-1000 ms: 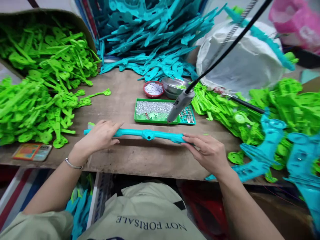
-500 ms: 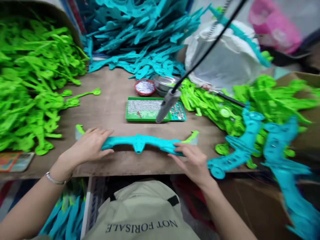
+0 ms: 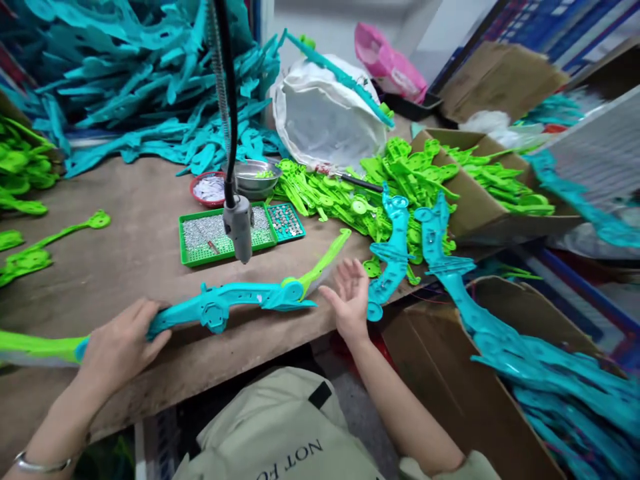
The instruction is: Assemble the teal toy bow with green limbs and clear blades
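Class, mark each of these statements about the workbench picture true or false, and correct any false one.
1. The left hand grips the teal toy bow. True.
2. The right hand is clenched around the bow. False: it is open, apart from the bow.
3. The hanging screwdriver hangs above the green tray. True.
4. The bow's limbs are pink. False: they are green.
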